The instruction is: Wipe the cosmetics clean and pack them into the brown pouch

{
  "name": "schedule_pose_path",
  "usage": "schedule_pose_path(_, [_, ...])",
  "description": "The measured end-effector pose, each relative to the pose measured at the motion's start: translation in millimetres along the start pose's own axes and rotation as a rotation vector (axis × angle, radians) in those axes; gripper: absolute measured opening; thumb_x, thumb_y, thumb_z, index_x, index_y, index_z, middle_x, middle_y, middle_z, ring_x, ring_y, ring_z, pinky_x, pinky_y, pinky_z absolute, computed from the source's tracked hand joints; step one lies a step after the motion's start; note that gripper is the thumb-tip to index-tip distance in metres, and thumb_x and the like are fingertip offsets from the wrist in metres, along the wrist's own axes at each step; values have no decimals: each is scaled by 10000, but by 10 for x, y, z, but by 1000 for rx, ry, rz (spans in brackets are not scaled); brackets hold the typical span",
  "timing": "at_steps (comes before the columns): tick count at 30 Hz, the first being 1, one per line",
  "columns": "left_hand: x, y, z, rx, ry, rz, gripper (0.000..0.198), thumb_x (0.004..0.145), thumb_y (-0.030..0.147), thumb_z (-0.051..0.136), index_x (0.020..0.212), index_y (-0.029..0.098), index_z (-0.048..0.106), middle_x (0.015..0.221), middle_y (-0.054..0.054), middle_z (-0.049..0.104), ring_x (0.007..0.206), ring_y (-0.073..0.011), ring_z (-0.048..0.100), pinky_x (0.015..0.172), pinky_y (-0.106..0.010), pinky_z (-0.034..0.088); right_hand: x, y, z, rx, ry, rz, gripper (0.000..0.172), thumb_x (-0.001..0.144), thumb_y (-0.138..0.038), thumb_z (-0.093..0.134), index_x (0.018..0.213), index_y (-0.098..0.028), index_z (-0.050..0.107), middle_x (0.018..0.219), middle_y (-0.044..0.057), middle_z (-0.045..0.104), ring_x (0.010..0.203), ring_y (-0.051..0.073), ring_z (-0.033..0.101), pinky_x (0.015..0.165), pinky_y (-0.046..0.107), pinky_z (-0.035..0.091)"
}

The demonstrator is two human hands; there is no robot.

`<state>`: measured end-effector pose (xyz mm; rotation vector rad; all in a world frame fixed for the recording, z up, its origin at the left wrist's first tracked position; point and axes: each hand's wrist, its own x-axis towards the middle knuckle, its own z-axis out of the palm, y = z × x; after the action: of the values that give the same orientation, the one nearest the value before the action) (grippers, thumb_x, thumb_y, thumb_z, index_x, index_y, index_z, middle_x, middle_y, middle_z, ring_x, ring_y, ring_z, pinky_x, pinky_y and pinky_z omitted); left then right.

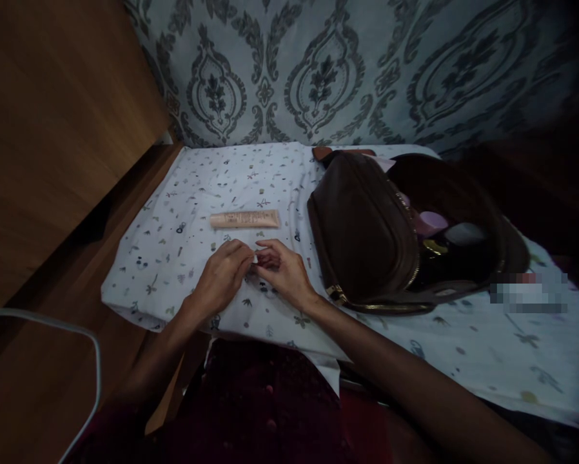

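Note:
My left hand [224,274] is closed, its fingertips pinching a small white object [255,259] too small to make out. Close beside it, my right hand [287,272] has its thumb and index finger apart and the other fingers loosely curled, with nothing plainly held. Whether the right thumb touches the white piece, I cannot tell. Just beyond both hands a beige squeeze tube [245,219] with printed text lies flat on the patterned white cloth [212,180].
To the right lies an unzipped dark brown bag [362,225] with a pink-lidded container [432,222] and other items inside. A patterned curtain or wall covering [323,71] rises behind. Wooden furniture [67,96] stands at left; a white cable [96,361] curves at lower left.

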<state>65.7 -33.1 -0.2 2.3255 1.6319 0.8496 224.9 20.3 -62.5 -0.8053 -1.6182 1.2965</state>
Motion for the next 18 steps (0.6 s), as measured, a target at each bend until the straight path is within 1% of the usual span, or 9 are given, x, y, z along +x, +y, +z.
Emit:
schedule_pose_path(3, [-21, -34, 19, 28, 2, -9, 230, 999, 212, 440, 907, 197, 650, 938, -59, 649, 926, -208, 605, 869, -353, 498, -7, 11, 0, -9, -6, -10, 459, 726, -202, 731, 1165, -229, 600, 932, 30, 748, 783, 164, 704, 753, 318, 580])
schedule_pose_path(6, [-47, -151, 0, 73, 21, -63, 228, 993, 206, 440, 903, 194, 649, 916, -61, 641, 905, -214, 603, 842, -351, 495, -12, 19, 9, -7, -8, -13, 457, 734, -202, 729, 1172, -233, 602, 944, 34, 753, 784, 168, 710, 757, 325, 585])
schedule_pose_path(9, [-68, -268, -39, 103, 22, -101, 230, 991, 205, 436, 897, 195, 646, 912, -59, 645, 899, -210, 608, 829, -341, 488, -8, 16, 19, -14, 1, -9, 432, 736, -217, 744, 1148, -231, 614, 943, 41, 754, 836, 186, 721, 775, 334, 583])
schedule_pose_path(11, [-78, -314, -58, 102, 18, -115, 229, 990, 207, 439, 895, 193, 647, 920, -60, 652, 903, -208, 614, 827, -338, 486, -2, 8, 23, -21, 14, -11, 394, 734, -227, 750, 1107, -226, 624, 917, 39, 747, 836, 190, 720, 778, 341, 580])
schedule_pose_path(13, [-83, -333, -65, 93, 26, -121, 226, 988, 207, 446, 892, 190, 650, 921, -61, 658, 900, -208, 618, 824, -338, 486, 4, 0, 24, -22, 27, -11, 322, 731, -249, 754, 1028, -220, 633, 860, 28, 730, 793, 186, 710, 758, 341, 579])
schedule_pose_path(16, [-87, -328, -62, 86, 33, -128, 231, 988, 206, 445, 888, 189, 652, 921, -60, 663, 898, -207, 619, 816, -336, 485, 9, -6, 26, -18, 44, 11, 232, 721, -277, 758, 898, -215, 623, 791, 17, 707, 741, 181, 694, 726, 338, 578])
schedule_pose_path(18, [-84, -314, -60, 90, 33, -133, 239, 991, 208, 437, 889, 189, 653, 919, -58, 663, 901, -208, 620, 817, -338, 485, 9, -3, 27, -18, 47, 24, 211, 720, -276, 755, 868, -212, 619, 793, 25, 709, 733, 183, 691, 723, 342, 578])
